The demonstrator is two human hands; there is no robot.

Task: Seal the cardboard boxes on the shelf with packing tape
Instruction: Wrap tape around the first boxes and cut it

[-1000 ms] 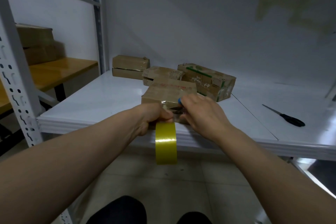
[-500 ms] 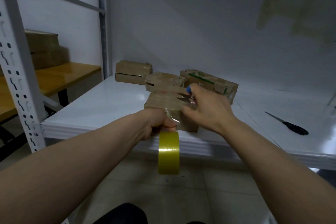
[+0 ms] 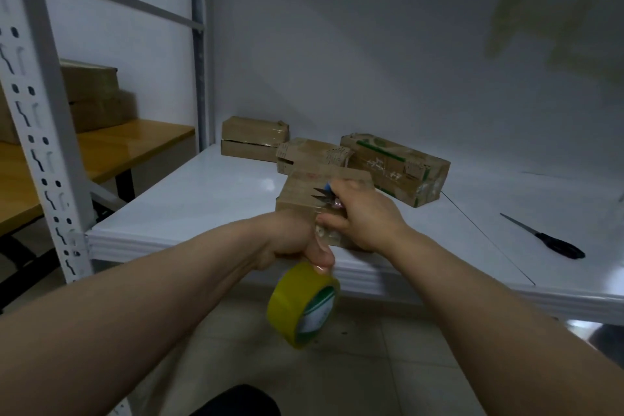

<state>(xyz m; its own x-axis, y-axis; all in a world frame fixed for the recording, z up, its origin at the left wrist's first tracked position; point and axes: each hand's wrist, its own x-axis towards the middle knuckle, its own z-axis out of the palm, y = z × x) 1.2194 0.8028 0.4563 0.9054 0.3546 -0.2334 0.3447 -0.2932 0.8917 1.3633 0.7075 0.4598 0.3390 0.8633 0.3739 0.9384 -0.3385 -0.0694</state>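
Up front, the left hand (image 3: 293, 240) grips a yellow tape roll (image 3: 297, 304) below the edge of the shelf (image 3: 189, 206); the right hand (image 3: 361, 216) holds small snips (image 3: 322, 196) over the nearest box (image 3: 304, 192). Behind, a green-printed box (image 3: 395, 169) bears unreadable pale characters.

The right hand (image 3: 364, 216) has left the near face of the box (image 3: 304, 189), where it sat against the left hand (image 3: 290, 240), and has climbed to the box's top near edge. It grips small blue-handled snips (image 3: 322, 196). Earlier only their blue tip showed; now their dark blades are in view, lying over the box's top and pointing toward its left side. Below the box's near face, the tape roll (image 3: 304, 304) hanging from the left hand has swung from edge-on to tilted, so its green-and-white core face shows.
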